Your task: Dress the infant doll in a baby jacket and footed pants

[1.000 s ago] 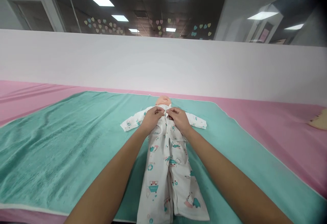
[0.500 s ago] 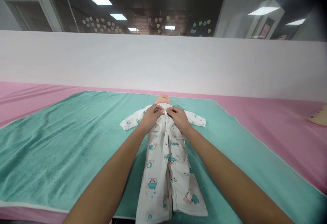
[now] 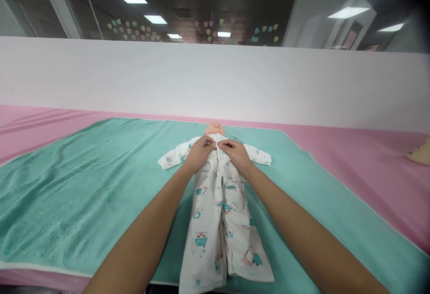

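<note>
A baby doll (image 3: 215, 128) lies on its back, its head away from me, dressed in a white printed romper (image 3: 206, 215). The sleeves spread out to both sides and the legs point toward me. At the chest, my left hand (image 3: 201, 151) pinches the left edge of the romper's front opening. Facing it, my right hand (image 3: 234, 152) pinches the other edge, thumb and index finger together. A small gap separates the two sets of fingertips. Any fastener between them is too small to make out.
Under the doll a teal towel (image 3: 110, 186) is spread over a pink cloth (image 3: 352, 164). A low white wall (image 3: 215, 83) runs behind, with dark glass above it. Part of a beige object (image 3: 419, 153) shows at the right edge.
Both hands stay at the chest of the romper with barely any finger movement. The view has shifted very slightly.
</note>
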A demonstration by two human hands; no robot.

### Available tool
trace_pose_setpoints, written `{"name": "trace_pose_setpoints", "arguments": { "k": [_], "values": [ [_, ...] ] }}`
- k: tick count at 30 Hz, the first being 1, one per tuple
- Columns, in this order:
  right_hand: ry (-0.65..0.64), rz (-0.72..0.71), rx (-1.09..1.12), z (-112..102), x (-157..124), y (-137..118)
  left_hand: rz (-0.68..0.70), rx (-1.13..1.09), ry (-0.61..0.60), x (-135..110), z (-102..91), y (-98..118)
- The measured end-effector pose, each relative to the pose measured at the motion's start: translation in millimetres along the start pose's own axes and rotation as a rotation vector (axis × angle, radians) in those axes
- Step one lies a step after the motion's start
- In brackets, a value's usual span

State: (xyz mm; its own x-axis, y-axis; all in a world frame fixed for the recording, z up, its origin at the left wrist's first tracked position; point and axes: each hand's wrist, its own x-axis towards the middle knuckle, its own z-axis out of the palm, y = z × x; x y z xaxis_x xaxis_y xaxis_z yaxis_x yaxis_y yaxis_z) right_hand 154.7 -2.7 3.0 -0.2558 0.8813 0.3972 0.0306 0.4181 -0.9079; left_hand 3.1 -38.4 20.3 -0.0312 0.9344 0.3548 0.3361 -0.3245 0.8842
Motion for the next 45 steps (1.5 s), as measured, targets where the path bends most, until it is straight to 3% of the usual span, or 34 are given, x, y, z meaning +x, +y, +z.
{"name": "trace_pose_setpoints", "arguments": {
  "k": [5,16,24,38,45],
  "values": [
    [0.015,-0.033,0.016,1,1,1,0.021,0.056,0.011,-2,0.1,2],
    [0.001,-0.02,-0.169,5,-3,-7,0.004,0.206,0.049,-5,4.1,13],
    [-0.028,-0.021,-0.14,3,-2,-5,0.029,0.324,0.082,-6,6.6,15],
    [-0.033,-0.008,-0.12,4,-1,-3,0.061,0.205,0.095,-5,4.3,7],
    [-0.026,-0.025,-0.099,4,-1,-3,0.042,0.29,0.094,-5,8.0,11]
  ]
}}
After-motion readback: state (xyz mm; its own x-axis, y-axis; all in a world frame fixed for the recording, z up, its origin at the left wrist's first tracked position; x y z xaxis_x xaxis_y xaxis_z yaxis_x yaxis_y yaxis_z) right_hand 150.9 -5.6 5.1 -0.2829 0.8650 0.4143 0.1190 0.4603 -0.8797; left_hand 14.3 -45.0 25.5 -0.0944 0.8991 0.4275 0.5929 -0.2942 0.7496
